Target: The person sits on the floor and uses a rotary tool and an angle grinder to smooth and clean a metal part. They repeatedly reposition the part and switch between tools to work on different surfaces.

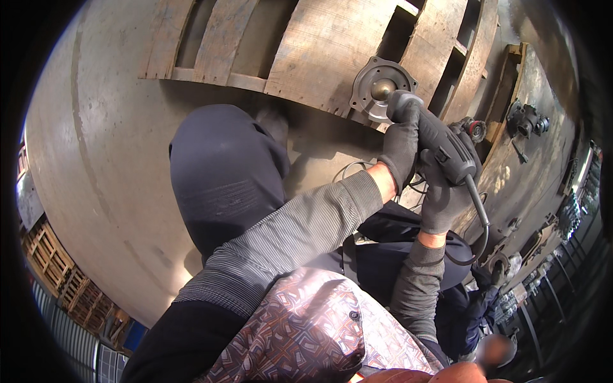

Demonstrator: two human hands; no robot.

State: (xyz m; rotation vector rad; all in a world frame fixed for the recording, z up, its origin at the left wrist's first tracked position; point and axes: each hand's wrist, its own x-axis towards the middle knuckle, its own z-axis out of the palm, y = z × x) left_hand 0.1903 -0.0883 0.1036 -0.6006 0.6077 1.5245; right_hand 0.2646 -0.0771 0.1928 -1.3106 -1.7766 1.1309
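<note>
Both my hands wear grey work gloves and grip a dark grey corded power tool (440, 143). My left hand (401, 150) is closed round its front part, near the rounded head. Behind it, my right hand (442, 201) wraps the body close to where the cable (479, 207) comes out. The tool's head overlaps the edge of a round metal flange (365, 85) with bolt lugs and a brassy domed centre, which lies flat on a wooden pallet (322, 54). What the tool's working end touches is hidden under its head. Just right of the tool is a small red and black round part (474, 129).
Another wooden surface (527, 153) on the right bears a dark metal part (527, 120). Loose cable (351, 167) loops below my left wrist. My bent knee (223, 166) is left of the pallet. Another person's gloved hand (499, 271) shows at lower right. Stacked pallets (54, 262) stand far left.
</note>
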